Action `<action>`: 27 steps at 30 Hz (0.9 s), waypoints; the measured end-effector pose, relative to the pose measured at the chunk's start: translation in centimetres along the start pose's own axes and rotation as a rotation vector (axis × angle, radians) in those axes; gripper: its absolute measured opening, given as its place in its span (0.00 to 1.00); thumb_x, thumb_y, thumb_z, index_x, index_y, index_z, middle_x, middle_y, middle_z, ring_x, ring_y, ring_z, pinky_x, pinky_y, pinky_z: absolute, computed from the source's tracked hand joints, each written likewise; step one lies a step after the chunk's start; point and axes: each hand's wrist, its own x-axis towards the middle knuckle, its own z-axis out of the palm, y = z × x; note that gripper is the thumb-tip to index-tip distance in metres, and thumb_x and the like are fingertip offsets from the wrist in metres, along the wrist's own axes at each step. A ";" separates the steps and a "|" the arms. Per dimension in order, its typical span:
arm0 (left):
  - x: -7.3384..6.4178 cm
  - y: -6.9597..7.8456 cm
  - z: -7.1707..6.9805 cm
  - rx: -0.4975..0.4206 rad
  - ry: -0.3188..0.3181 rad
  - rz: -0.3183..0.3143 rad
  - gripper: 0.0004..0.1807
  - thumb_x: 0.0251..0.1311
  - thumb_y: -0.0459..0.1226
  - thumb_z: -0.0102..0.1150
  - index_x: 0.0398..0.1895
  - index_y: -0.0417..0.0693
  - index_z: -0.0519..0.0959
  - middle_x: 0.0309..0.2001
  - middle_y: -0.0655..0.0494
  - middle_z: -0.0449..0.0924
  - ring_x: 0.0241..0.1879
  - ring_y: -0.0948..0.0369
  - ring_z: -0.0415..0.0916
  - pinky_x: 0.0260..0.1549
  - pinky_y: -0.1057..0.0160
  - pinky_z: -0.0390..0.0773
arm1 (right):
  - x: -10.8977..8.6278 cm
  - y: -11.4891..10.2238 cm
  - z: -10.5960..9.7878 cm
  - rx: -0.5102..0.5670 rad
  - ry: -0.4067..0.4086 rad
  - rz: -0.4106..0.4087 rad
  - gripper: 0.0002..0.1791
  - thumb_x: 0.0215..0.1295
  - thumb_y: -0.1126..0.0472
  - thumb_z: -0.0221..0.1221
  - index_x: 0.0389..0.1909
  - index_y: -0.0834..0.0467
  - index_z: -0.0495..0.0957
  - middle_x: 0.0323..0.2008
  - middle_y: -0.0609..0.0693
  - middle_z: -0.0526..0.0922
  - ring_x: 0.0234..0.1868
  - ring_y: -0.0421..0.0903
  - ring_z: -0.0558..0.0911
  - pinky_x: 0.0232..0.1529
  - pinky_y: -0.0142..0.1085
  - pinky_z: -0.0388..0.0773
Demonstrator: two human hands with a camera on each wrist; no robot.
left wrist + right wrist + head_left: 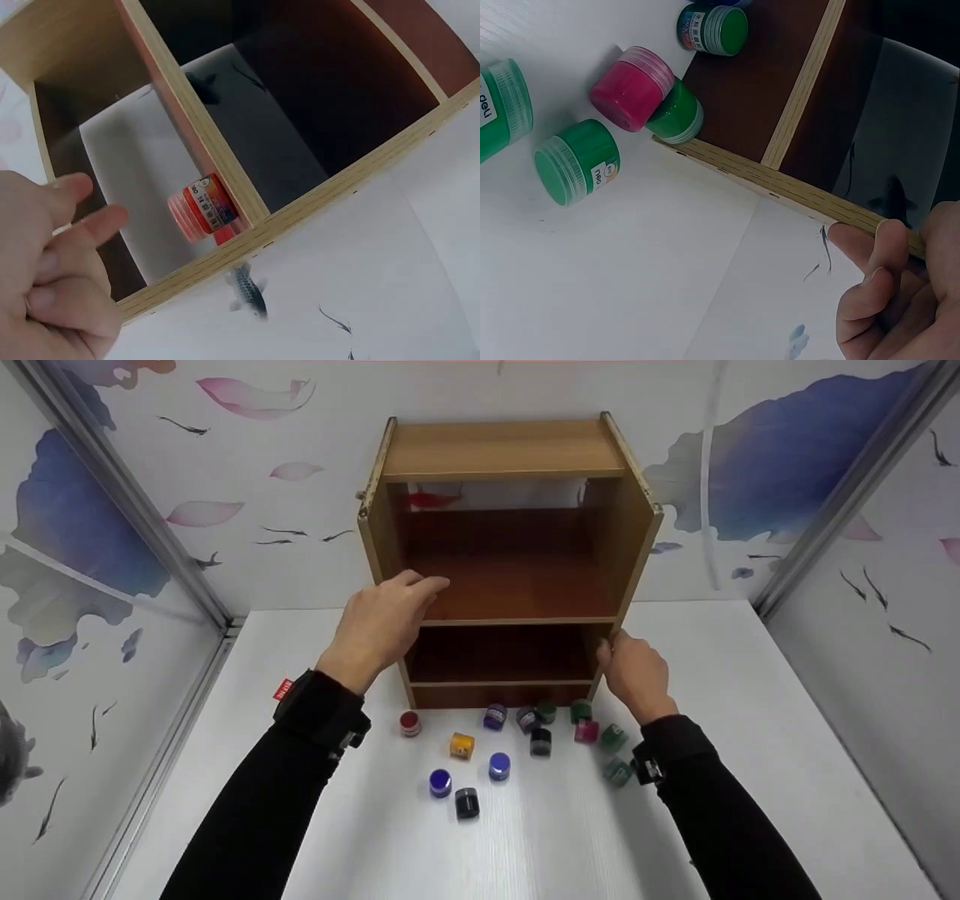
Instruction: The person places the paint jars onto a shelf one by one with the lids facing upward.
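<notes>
"deli" on green jar (pixel 579 162), "deli" on leftmost green jar (pixel 504 106)

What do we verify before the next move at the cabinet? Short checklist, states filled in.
1. Cabinet held: ok, the right grip is on the edge of its right panel.
2. Left grip free: ok, holds nothing, fingers apart from the red jar.
3. Red jar upright on the middle shelf: ok, lid up, near the side panel.
4. Red jar's lid tight: cannot tell.
5. Table in front clear: not ok, magenta jar, orange jar and others lie scattered.
6. Cabinet steady: cannot tell from stills.
</notes>
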 end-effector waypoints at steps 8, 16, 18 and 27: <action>-1.0 -0.4 1.8 -0.106 -0.073 0.099 0.14 0.70 0.42 0.53 0.55 0.59 0.80 0.49 0.57 0.84 0.45 0.54 0.82 0.47 0.53 0.80 | 0.1 0.1 0.1 -0.007 -0.003 0.009 0.22 0.74 0.53 0.43 0.37 0.69 0.76 0.32 0.68 0.83 0.32 0.64 0.84 0.29 0.55 0.77; -2.7 -1.7 4.9 -0.211 -0.243 0.110 0.12 0.68 0.42 0.57 0.51 0.57 0.84 0.47 0.60 0.86 0.46 0.59 0.81 0.50 0.57 0.79 | 0.1 -0.1 0.1 -0.001 -0.015 0.018 0.23 0.74 0.52 0.43 0.39 0.69 0.76 0.32 0.67 0.84 0.32 0.62 0.84 0.30 0.54 0.77; -3.1 -2.0 5.9 -0.212 -0.276 0.096 0.12 0.67 0.42 0.57 0.50 0.57 0.84 0.46 0.59 0.86 0.45 0.59 0.81 0.49 0.57 0.79 | 0.1 0.0 0.2 0.000 -0.015 0.019 0.23 0.74 0.52 0.43 0.40 0.69 0.76 0.32 0.67 0.84 0.33 0.62 0.84 0.30 0.54 0.77; -5.6 -3.8 10.5 -0.157 -0.352 0.006 0.12 0.65 0.39 0.60 0.50 0.53 0.84 0.47 0.56 0.86 0.49 0.55 0.82 0.51 0.52 0.79 | 0.2 -0.1 0.1 -0.025 -0.015 0.015 0.22 0.75 0.53 0.42 0.35 0.67 0.75 0.32 0.69 0.83 0.34 0.65 0.84 0.29 0.56 0.77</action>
